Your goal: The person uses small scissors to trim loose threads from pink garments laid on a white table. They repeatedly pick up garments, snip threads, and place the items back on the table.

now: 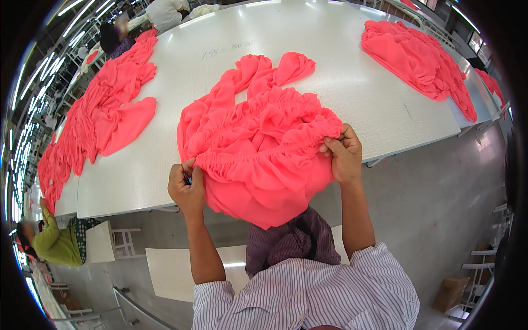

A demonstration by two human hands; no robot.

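A coral-pink garment (264,189) of thin fabric lies partly on the table in front of me, its near part hanging over the edge. My left hand (187,185) pinches one end of its gathered, elastic-looking band (255,156). Something small and dark shows within the curl of those fingers; I cannot tell what it is. At the other end of the band, my right hand (344,156) grips the ruffled edge between thumb and fingers. The band is stretched between both hands, with the opening facing up. Two loose fabric lengths (295,68) trail away across the tabletop.
On the white table (330,24) lie a long heap of coral fabric (111,107) at left and another pile (416,62) at right. A person in green (57,243) sits at the left edge near a bench (99,243). A cardboard box (449,293) stands at lower right.
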